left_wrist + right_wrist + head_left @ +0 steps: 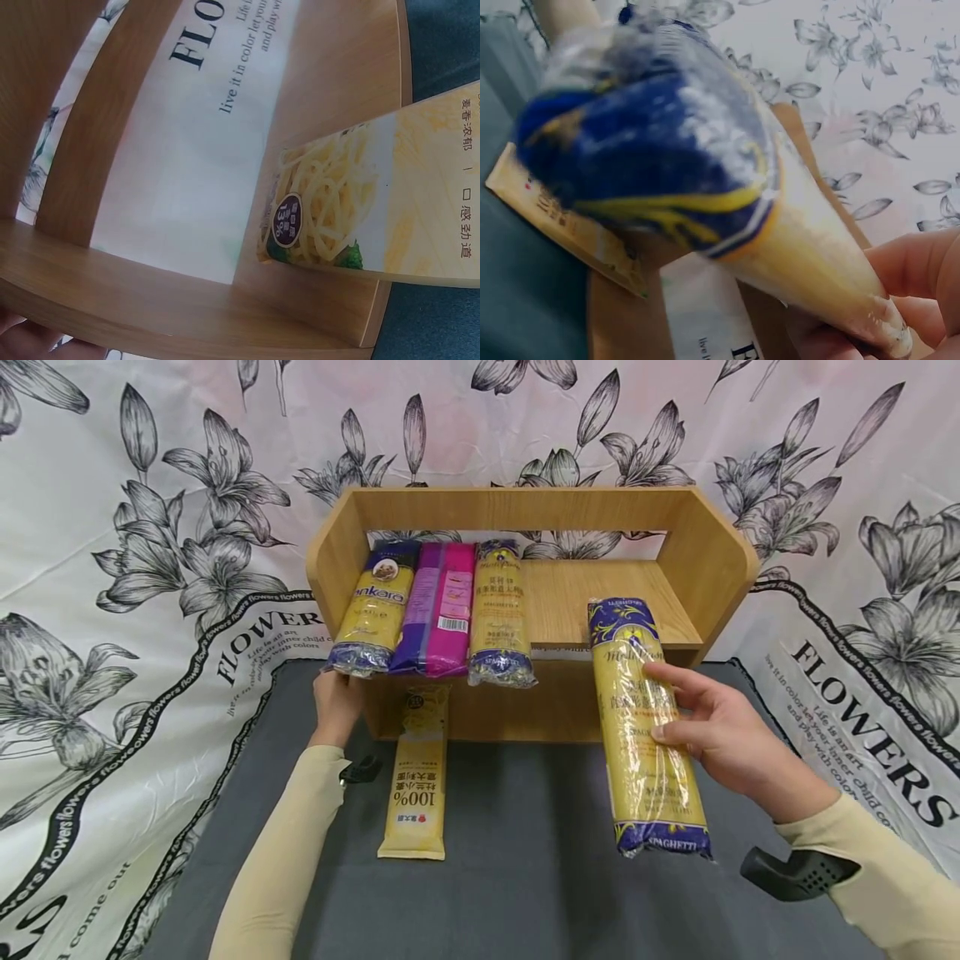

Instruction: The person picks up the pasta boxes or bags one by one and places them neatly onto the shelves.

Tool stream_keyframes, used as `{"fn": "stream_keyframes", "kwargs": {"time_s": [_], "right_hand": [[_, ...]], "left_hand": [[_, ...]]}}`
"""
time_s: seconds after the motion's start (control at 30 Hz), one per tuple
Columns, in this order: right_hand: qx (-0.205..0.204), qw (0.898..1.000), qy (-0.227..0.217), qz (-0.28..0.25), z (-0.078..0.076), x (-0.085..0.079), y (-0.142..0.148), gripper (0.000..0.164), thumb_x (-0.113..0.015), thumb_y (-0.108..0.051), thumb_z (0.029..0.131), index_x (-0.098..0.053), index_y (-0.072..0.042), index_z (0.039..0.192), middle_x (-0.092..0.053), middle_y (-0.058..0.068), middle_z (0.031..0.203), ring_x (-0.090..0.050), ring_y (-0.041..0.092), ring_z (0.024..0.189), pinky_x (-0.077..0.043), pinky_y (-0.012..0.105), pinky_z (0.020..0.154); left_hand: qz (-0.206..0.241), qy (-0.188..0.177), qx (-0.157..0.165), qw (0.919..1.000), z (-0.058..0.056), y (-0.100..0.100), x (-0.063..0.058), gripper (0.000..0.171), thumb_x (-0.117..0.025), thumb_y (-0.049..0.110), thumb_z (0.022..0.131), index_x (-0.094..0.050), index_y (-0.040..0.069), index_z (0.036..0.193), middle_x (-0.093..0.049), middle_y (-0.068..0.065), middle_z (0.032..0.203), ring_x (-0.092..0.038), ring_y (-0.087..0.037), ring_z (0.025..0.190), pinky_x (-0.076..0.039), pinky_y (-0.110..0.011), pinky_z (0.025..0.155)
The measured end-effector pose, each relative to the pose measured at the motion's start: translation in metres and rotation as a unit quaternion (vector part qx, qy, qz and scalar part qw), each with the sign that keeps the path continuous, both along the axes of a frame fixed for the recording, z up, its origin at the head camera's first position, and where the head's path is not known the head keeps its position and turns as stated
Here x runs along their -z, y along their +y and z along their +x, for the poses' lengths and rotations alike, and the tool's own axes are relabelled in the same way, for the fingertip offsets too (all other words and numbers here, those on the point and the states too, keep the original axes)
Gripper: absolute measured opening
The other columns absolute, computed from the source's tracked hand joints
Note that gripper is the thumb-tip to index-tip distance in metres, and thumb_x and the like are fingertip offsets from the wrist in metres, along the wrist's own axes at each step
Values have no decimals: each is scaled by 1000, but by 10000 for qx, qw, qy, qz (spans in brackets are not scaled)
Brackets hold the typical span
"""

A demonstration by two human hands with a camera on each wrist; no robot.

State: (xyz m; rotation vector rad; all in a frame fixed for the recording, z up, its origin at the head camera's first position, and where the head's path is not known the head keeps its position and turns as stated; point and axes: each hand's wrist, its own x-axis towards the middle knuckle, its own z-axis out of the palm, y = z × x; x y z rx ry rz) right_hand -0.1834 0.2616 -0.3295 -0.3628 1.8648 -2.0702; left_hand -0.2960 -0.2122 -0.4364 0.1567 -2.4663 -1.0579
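My right hand [712, 727] grips the right edge of a yellow and blue spaghetti packet [645, 735], thumb across its front. The packet is held tilted in front of the right part of the wooden shelf [517, 510]; in the right wrist view its blue end [652, 150] looms close and blurred. My left hand [335, 706] holds the shelf's left side panel low down, its fingers [34, 341] showing on the outer side in the left wrist view. Above that hand, three packets lie side by side on the upper board: a yellow and blue one [375, 606], a magenta one [437, 610] and another spaghetti packet [501, 614].
A pale yellow pasta packet [416, 777] lies with one end inside the shelf's lower compartment and the other on the grey tabletop [517, 860]. Behind the shelf and at both sides hangs a white cloth [202, 527] printed with flowers.
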Motion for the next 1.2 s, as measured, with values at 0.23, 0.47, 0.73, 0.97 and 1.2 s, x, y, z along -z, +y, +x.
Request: {"fn": "stream_keyframes", "kwargs": {"time_s": [0.23, 0.47, 0.73, 0.97, 1.2], "right_hand": [[639, 9936, -514, 774, -34, -24, -26, 74, -61, 6, 95, -35, -22, 158, -50, 4, 140, -63, 10, 108, -59, 29, 80], [803, 9867, -697, 1228, -66, -31, -49, 78, -56, 4, 98, -24, -24, 163, -25, 16, 164, -49, 17, 121, -56, 24, 86], [973, 9829, -573, 1454, -85, -35, -62, 77, -56, 4, 97, -25, -21, 163, -31, 17, 160, -54, 14, 114, -56, 22, 81], [1030, 9768, -598, 1782, -98, -44, -76, 77, -56, 2, 98, -23, -21, 164, -28, 18, 162, -48, 21, 126, -51, 24, 87], [1197, 9743, -375, 1868, -115, -46, -85, 81, -56, 6, 96, -19, -19, 164, -35, 24, 160, -59, 14, 106, -55, 22, 77]], "left_hand": [[-46, 93, -30, 9999, -1, 2, 1, 36, -44, 20, 109, -63, -5, 91, -66, -30, 85, -60, -41, 80, -45, -53, 72], [-151, 211, -20, 9997, -1, 1, 3, 43, -47, 17, 107, -46, 6, 66, -51, -17, 60, -54, -36, 65, -39, -44, 63], [-169, 218, 27, 9996, -2, -2, 1, 44, -46, 16, 107, -45, 6, 65, -52, -19, 61, -55, -39, 69, -42, -49, 68], [-158, 131, 0, 9998, -1, -2, 0, 42, -45, 16, 107, -47, 5, 67, -50, -15, 60, -54, -36, 67, -39, -43, 65], [-180, 178, 36, 9997, 0, -1, 1, 37, -45, 18, 108, -62, -5, 83, -62, -28, 74, -59, -42, 73, -44, -50, 68]]}}
